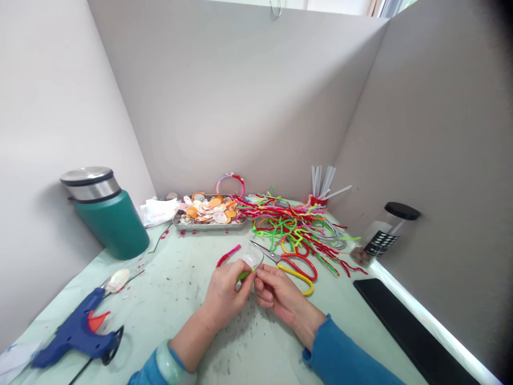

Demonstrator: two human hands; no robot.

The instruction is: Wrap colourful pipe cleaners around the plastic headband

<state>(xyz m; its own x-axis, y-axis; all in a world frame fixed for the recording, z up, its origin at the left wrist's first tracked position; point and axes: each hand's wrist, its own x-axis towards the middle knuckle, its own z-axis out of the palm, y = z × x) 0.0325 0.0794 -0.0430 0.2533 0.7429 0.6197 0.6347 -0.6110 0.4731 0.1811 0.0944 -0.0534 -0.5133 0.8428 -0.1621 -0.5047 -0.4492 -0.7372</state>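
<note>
Both hands meet over the middle of the table. My left hand (230,287) is closed in a pinch on a bright green pipe cleaner (243,275). My right hand (276,294) pinches beside it, at the end of a thin grey hoop (262,258) that curves up behind the fingers. How the green piece joins the hoop is hidden by my fingertips. Just beyond my left hand, a pink-red pipe cleaner piece (228,255) slants up. Scissors (286,261) with red and yellow handles lie behind my right hand, blades pointing up left.
A metal tray (208,226) holds shells; a pink-and-red wrapped hoop (242,184) stands behind. Pipe cleaners (292,219) are heaped right of it. A green bottle (114,224) and blue glue gun (78,326) are left. A clear jar (382,235) and black strip (404,326) are right.
</note>
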